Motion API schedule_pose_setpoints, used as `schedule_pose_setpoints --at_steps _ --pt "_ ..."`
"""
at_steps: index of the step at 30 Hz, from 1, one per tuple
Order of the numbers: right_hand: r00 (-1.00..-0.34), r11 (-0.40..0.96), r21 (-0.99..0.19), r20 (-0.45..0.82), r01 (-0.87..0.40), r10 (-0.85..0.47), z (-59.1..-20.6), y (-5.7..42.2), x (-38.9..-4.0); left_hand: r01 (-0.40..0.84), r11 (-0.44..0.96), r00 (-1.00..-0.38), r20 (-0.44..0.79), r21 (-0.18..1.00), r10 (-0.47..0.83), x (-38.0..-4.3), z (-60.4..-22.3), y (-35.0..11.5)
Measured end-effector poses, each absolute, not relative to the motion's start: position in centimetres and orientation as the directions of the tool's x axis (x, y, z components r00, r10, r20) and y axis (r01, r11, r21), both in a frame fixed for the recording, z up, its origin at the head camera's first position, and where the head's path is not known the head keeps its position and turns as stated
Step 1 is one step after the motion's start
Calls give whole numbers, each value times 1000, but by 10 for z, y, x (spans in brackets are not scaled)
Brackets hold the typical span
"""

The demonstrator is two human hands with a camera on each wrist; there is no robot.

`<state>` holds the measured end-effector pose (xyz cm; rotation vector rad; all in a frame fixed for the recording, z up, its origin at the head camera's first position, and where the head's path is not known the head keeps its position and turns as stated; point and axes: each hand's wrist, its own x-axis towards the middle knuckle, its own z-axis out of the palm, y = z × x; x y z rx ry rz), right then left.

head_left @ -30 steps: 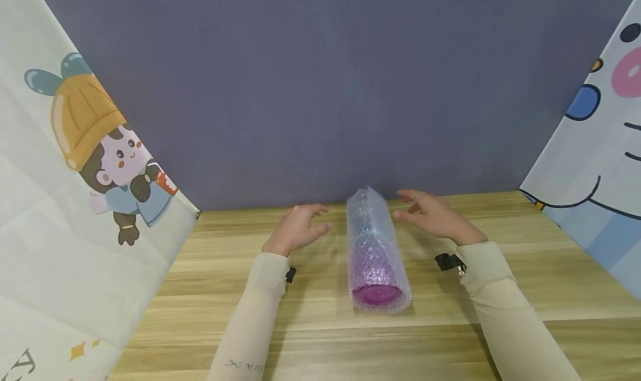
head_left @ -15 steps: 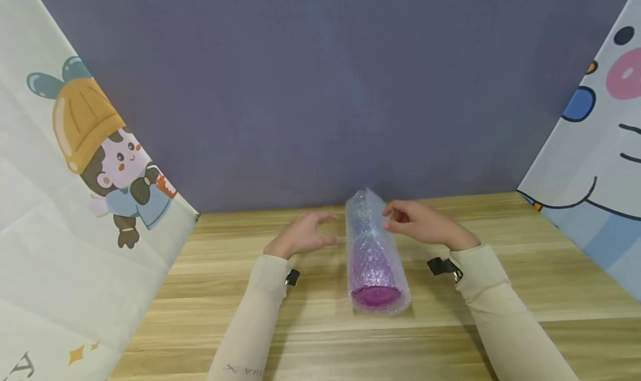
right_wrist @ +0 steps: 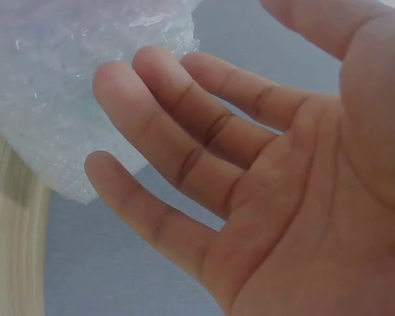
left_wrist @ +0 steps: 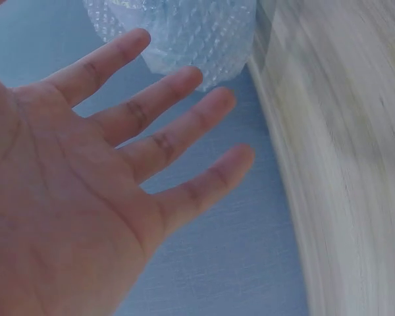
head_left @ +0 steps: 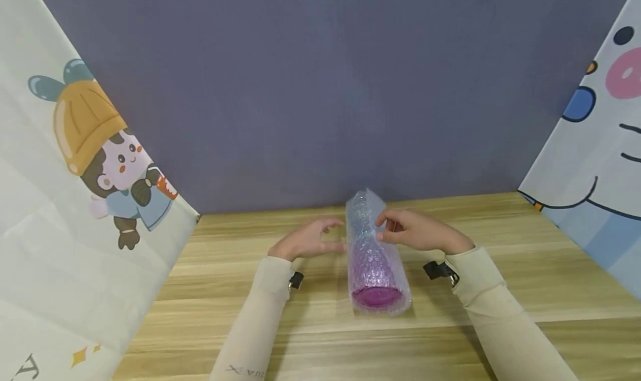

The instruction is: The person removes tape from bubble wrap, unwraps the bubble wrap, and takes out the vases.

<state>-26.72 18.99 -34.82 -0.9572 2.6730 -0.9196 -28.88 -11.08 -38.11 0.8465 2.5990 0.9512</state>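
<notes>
A purple bottle-like object wrapped in bubble wrap (head_left: 375, 264) lies lengthwise on the table, its round purple base towards me. Its far end is paler and narrower under the wrap. My left hand (head_left: 310, 241) is at its left side, fingers spread and fingertips right at the wrap. On the other side my right hand (head_left: 418, 229) overlaps the wrap's right edge, fingers slightly bent. In the left wrist view the palm and straight fingers (left_wrist: 178, 151) face the bubble wrap (left_wrist: 197, 39). The right wrist view has relaxed fingers (right_wrist: 178, 145) in front of the wrap (right_wrist: 59, 99).
The wood-grain table (head_left: 210, 314) ends at a grey-blue panel (head_left: 320, 92) just behind the wrapped object. White printed sheets stand at the left (head_left: 50, 231) and right (head_left: 591, 164). Both sleeves have a dark wrist strap (head_left: 437, 270) beside the cuff.
Both hands have moved inward towards the wrapped object and slightly nearer to me. The right hand now overlaps its edge. The wrapped object has stayed in place.
</notes>
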Motion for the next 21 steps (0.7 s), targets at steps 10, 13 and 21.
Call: schedule_pose_setpoints --at_steps 10,13,21 --pt "-771 586 -611 62 -532 -634 -350 181 -250 402 636 -756 -154 659 636 -280 -387 -112" --pt "-772 585 -617 60 -527 -632 -351 179 -245 400 634 -748 -164 662 644 -275 -387 -111" --pt "-794 603 -629 37 -491 -607 -353 171 -231 386 640 -740 -192 664 645 -262 -385 -109"
